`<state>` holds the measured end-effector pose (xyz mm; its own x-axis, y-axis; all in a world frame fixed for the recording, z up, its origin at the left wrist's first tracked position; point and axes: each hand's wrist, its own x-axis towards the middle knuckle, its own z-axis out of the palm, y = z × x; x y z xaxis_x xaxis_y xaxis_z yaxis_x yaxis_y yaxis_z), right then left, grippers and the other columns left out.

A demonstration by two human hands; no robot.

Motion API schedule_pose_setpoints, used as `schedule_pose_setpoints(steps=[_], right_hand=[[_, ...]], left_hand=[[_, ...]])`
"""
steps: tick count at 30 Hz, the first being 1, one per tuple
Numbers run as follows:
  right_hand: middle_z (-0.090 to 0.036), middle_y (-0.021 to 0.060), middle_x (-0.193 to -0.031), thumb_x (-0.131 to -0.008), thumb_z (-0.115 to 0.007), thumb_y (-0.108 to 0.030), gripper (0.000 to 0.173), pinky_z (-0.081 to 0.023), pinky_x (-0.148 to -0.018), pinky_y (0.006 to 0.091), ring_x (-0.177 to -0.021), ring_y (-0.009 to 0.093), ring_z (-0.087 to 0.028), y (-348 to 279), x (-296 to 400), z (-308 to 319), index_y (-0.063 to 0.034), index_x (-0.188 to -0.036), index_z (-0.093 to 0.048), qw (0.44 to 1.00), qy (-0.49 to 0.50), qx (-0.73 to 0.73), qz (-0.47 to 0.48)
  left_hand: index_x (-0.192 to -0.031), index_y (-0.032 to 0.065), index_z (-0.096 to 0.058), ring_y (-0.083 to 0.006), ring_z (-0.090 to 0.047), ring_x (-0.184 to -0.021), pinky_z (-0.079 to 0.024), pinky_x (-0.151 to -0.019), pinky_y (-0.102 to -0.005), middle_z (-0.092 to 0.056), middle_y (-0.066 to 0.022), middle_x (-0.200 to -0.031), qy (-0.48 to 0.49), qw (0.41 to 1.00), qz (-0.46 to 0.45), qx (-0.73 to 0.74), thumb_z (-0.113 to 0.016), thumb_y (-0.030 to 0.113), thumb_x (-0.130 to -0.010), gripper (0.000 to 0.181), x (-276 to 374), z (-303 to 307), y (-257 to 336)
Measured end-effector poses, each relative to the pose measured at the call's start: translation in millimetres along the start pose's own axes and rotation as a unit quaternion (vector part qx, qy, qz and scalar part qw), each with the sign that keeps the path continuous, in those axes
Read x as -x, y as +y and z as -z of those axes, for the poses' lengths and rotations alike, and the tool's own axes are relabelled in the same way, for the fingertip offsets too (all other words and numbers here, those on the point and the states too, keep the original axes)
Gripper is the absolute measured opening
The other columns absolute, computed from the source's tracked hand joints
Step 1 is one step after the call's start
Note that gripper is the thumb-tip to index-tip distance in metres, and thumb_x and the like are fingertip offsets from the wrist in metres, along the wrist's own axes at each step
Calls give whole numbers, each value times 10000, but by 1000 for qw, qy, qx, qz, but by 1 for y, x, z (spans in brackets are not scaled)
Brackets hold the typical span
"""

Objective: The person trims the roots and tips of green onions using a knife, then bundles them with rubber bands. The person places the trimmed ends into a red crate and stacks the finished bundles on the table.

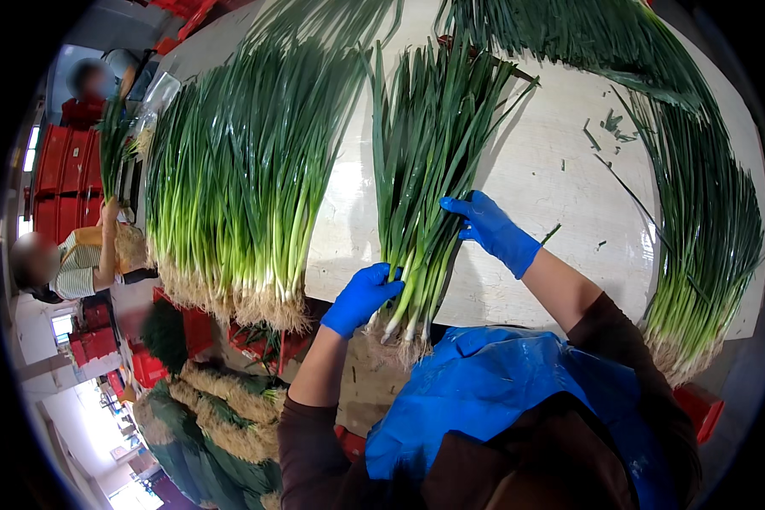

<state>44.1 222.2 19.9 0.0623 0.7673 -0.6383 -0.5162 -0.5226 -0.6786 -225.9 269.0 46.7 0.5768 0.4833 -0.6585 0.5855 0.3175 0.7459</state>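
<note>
A bunch of long green onions (421, 146) lies before me, its rooted white ends hanging past the near table edge. My left hand (364, 298), in a blue glove, grips stalks near the roots on the bunch's left side. Higher up, my right hand (494, 229), gloved the same, is at the bunch's right edge with its thumb over the leaves; its fingertips are partly hidden behind them. To the left rests a wide row of green onions (248, 172) with roots toward me. Beyond the leaf tips, a dark blade-like tool (524, 74) is partly covered.
More green onions (701, 242) line the white table (548, 153) at right and far side, with leaf scraps (612, 124) between. At left, a person (80, 255) holds onions; another person (92, 89) is farther off. Red crates (67, 166) and bundled onions (223, 414) stand around.
</note>
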Motion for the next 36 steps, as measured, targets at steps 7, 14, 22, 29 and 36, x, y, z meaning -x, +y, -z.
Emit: schedule_pose_setpoints(steps=[7, 14, 22, 29, 36], right_hand=[[-616, 106, -1027, -786, -733, -346, 537, -526, -769, 390, -896, 205, -628, 10, -7, 3, -25, -1160, -521, 999, 28, 22, 10], [-653, 62, -837, -789, -733, -246, 330, -509, -524, 315, -654, 157, -621, 11, -11, -2, -25, -1009, -625, 997, 26, -17, 71], [-635, 139, -1062, -794, -721, -197, 463, -522, -701, 402, -907, 225, -624, 20, -15, 5, 14, -1170, -552, 998, 23, -47, 39], [-617, 137, -1108, -813, -681, -161, 443, -510, -818, 405, -963, 222, -600, 47, 11, -18, -27, -1214, -550, 998, -43, -35, -37], [-538, 206, -1251, -749, -731, -484, 726, -532, -782, 430, -1080, 305, -566, 4, 42, 9, -49, -1290, -519, 990, -34, 110, -79]], left_hand=[[-1108, -14, -600, -232, -631, -753, -514, -692, -330, -652, -142, -903, 28, 971, -16, -238, -684, 232, -822, 387, 5, -2, 16], [-1401, -38, -256, -364, -512, -1153, -445, -930, -393, -484, -267, -1254, 262, 893, -192, -311, -801, 408, -686, 1004, -32, -23, 38], [-1445, -48, -3, -432, -459, -1153, -407, -953, -472, -415, -288, -1283, 267, 896, -131, -331, -849, 360, -608, 1258, -63, -74, 47], [-1447, -50, -17, -460, -457, -1127, -414, -923, -485, -404, -309, -1278, 204, 902, -139, -355, -778, 234, -656, 1133, -22, -67, 24], [-1421, -85, -130, -469, -492, -1046, -445, -857, -484, -404, -321, -1275, 200, 853, -190, -443, -763, 174, -651, 1031, 6, -59, -7]])
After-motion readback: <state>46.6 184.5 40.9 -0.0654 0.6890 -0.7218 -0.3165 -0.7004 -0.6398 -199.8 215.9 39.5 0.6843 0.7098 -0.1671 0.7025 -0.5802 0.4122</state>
